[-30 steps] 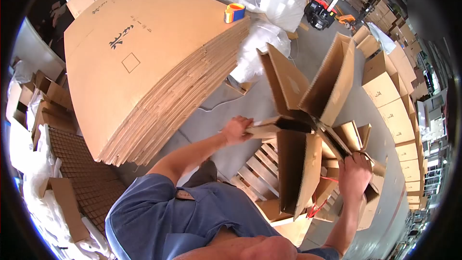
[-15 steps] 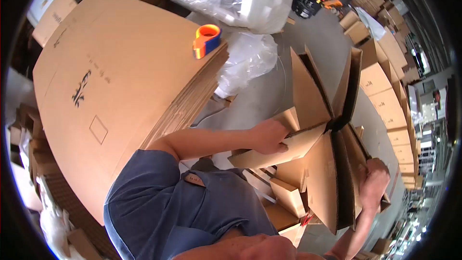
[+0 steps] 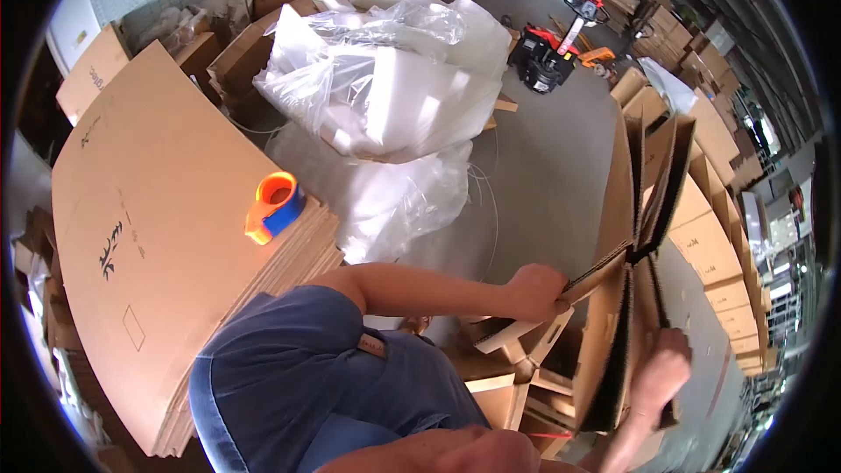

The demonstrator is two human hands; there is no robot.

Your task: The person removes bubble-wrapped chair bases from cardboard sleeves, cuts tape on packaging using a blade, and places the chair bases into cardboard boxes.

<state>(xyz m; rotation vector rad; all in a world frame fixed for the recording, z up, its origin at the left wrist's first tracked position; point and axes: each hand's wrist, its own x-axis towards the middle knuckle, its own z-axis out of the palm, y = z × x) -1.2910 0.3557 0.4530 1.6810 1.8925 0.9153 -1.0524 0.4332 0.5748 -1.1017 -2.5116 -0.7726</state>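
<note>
A brown cardboard box [image 3: 604, 324] with its flaps standing up and out is held in front of me. My left hand [image 3: 536, 292] is closed round the edge of a flap on its near left side. On the right, my right hand [image 3: 663, 368] grips another cardboard panel of the same box, its fingers partly hidden behind the board. Below the flaps, smaller cardboard pieces [image 3: 499, 398] show, partly covered by the box. The box's lower part is hidden.
To my left lies a tall stack of flat cardboard sheets [image 3: 166, 210] with an orange and blue tape dispenser [image 3: 276, 207] on it. Beyond are plastic-wrapped white foam [image 3: 394, 79] and a red and black pallet truck [image 3: 552, 52]. A row of cartons [image 3: 710, 245] lines the right.
My view has shifted, so the stack and tape dispenser sit lower and further left. The box has turned and moved right, with both hands still on it.
</note>
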